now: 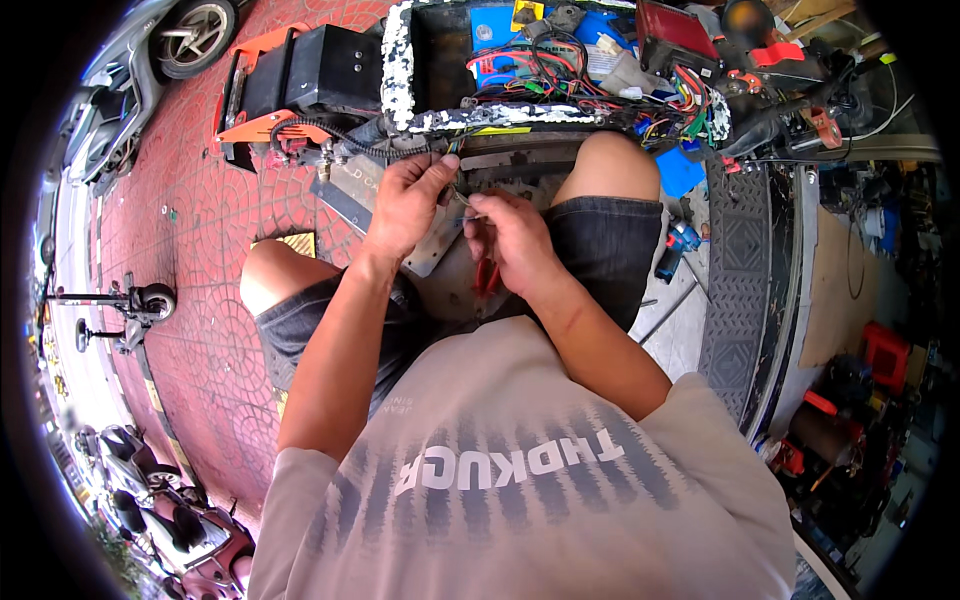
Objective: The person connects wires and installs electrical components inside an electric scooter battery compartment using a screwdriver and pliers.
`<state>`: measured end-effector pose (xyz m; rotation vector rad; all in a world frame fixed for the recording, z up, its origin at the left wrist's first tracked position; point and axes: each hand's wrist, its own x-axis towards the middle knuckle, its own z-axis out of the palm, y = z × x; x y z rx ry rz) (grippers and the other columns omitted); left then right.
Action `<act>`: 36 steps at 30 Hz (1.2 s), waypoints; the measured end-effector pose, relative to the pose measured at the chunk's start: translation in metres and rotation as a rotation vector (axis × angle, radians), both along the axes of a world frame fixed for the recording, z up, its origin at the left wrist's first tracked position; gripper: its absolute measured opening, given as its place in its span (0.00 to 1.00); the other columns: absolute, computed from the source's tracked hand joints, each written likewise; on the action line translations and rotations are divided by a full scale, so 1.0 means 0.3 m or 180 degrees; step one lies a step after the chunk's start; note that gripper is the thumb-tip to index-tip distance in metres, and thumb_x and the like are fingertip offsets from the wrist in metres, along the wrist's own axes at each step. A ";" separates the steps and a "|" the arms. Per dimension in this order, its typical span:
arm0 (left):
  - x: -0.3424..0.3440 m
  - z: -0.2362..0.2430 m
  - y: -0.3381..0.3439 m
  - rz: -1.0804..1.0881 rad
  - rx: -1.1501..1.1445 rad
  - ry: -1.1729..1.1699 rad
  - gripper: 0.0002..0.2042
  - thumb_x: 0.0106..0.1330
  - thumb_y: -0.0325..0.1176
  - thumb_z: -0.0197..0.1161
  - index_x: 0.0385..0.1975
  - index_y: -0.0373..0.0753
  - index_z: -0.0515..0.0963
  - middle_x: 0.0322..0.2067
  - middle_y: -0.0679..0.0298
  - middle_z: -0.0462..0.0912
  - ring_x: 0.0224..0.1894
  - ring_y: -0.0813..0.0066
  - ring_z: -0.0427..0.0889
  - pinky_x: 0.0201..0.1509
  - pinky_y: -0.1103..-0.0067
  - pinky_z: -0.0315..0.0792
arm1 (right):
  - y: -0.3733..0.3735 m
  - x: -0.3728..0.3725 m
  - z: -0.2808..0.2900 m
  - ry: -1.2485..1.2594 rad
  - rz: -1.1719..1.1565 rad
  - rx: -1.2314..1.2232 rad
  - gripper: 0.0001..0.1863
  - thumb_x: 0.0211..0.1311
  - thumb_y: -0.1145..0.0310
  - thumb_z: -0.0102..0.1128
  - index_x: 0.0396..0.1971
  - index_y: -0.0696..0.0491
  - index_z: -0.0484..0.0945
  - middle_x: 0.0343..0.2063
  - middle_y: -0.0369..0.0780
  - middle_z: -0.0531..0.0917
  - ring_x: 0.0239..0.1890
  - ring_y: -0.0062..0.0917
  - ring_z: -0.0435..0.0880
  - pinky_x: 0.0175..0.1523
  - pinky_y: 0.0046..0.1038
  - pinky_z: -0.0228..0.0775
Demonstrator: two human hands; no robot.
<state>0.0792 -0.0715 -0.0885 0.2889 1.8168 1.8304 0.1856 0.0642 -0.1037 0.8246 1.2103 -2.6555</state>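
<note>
Thin wires (461, 190) run between my two hands, just in front of an open box-shaped scooter deck (400, 70). My left hand (408, 205) is closed, thumb and forefinger pinching the wires close to the deck's near edge. Opposite it, my right hand (515, 235) pinches the wires with thumb and forefinger. Red-handled pliers (487, 277) hang under its curled fingers; their jaws are hidden. A black corrugated cable sleeve (375, 150) leads toward my left hand. Inside the deck lie a blue-wrapped pack (490, 28) and a tangle of coloured wires (560, 65).
A metal plate (355, 195) lies below my left wrist. To the right are a blue power tool (678, 248), a thin rod (668, 312) and a dark textured mat (735, 300). Parked motorbikes (185, 530) and a small scooter (125, 305) stand on the red paving (200, 230).
</note>
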 end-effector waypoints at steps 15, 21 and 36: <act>-0.047 0.049 -0.027 -0.0211 0.0019 -0.0494 0.13 0.74 0.42 0.64 0.38 0.36 0.84 0.26 0.70 0.80 0.27 0.82 0.73 0.33 0.82 0.64 | 0.039 -0.041 0.033 -0.0030 -0.0966 0.0297 0.08 0.68 0.71 0.60 0.45 0.54 0.78 0.37 0.38 0.86 0.25 0.18 0.81 0.29 0.22 0.72; -0.063 -0.002 -0.046 -0.0337 -0.0043 -0.0342 0.14 0.75 0.40 0.63 0.40 0.34 0.85 0.28 0.72 0.80 0.29 0.84 0.72 0.35 0.82 0.66 | 0.024 -0.081 0.065 0.0695 -0.0668 0.1466 0.10 0.67 0.73 0.64 0.46 0.56 0.85 0.36 0.32 0.86 0.34 0.14 0.81 0.39 0.19 0.72; -0.059 0.018 -0.060 -0.0283 0.0325 -0.0502 0.13 0.74 0.37 0.64 0.44 0.33 0.87 0.31 0.71 0.84 0.30 0.86 0.74 0.35 0.83 0.68 | 0.002 -0.130 0.117 0.0650 -0.0246 0.3577 0.07 0.60 0.70 0.72 0.31 0.58 0.85 0.24 0.43 0.88 0.25 0.26 0.87 0.34 0.30 0.76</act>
